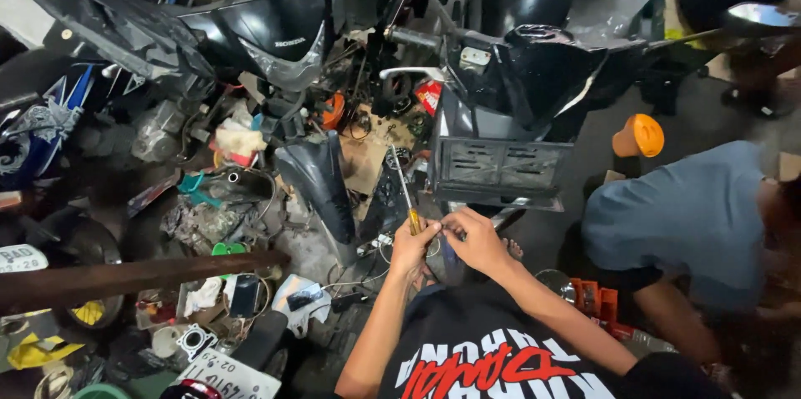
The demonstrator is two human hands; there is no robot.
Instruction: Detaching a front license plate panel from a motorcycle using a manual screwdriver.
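Note:
My left hand (412,245) grips the yellow handle of a long screwdriver (404,189), its shaft pointing up and away toward the motorcycle. My right hand (474,237) is close beside it, fingers pinched on something small that I cannot make out, near thin wires. Both hands hover in front of a black motorcycle front body (501,115) with a slotted grey panel (499,167). A detached black fender piece (319,182) stands just left of the hands.
Another person in a grey-blue shirt (684,215) crouches at the right. An orange cap-shaped object (641,135) lies on the floor. A second black motorcycle cowl (275,32), loose parts, rags, a licence plate (227,376) and a brown bar (133,276) crowd the left.

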